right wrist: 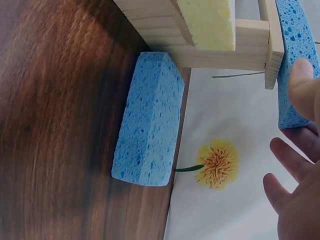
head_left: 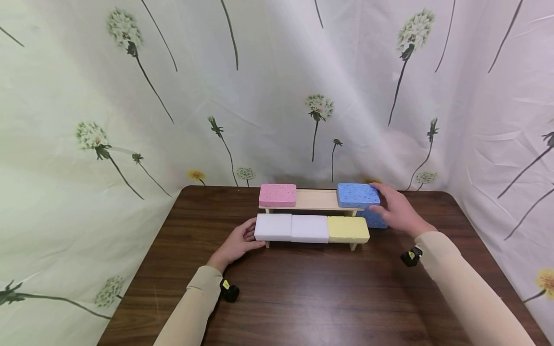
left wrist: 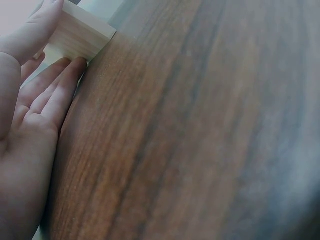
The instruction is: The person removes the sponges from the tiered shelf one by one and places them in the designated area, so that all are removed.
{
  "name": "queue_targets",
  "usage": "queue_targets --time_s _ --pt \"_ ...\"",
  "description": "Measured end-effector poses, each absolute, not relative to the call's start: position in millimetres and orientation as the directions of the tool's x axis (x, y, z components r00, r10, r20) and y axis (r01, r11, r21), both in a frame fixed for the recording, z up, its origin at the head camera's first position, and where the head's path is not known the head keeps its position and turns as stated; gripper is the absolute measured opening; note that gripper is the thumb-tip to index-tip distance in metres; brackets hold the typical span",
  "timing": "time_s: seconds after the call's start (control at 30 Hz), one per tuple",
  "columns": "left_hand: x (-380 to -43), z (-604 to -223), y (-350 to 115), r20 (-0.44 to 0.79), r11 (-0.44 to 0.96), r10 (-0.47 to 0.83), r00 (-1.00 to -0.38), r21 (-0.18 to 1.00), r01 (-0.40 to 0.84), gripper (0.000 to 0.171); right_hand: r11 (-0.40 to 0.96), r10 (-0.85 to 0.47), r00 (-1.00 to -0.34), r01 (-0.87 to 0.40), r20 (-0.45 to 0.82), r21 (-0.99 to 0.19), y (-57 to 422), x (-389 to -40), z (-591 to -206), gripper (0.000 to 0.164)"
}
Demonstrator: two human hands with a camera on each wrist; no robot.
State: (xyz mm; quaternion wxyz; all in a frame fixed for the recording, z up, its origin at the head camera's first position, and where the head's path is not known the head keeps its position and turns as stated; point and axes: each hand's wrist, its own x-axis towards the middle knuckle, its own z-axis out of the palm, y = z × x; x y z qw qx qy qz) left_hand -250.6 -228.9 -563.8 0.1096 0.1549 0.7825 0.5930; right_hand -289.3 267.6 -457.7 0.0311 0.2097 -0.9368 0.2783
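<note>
A two-tier wooden rack (head_left: 316, 199) stands on the table, bearing a pink sponge (head_left: 277, 195) and a blue sponge (head_left: 358, 195) on its upper tier. Two white sponges (head_left: 273, 227) and a yellow sponge (head_left: 348, 229) fill the lower tier. My left hand (head_left: 237, 244) is at the rack's left end; its fairly straight fingers touch the wooden end piece (left wrist: 82, 37). My right hand (head_left: 400, 209) pinches the right end of the upper blue sponge, thumb in front and fingers behind. Below that hand, another blue sponge (right wrist: 147, 120) stands on edge on the table beside the rack.
The brown wood-grain table (head_left: 303, 298) extends in front of the rack. A white cloth with printed dandelions (head_left: 277, 96) hangs behind the table and along its sides. Small black devices sit at the left wrist (head_left: 229, 291) and right wrist (head_left: 411, 257).
</note>
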Motion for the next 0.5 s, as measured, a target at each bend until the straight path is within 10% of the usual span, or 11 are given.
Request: queue_targets --time_s 0.5 --pt "-251 -563 -230 0.003 0.248 0.376 -0.927 0.963 0.104 0.086 0.77 -0.344 -0.925 -0.375 0.16 -0.515 279 -284 -457 0.068"
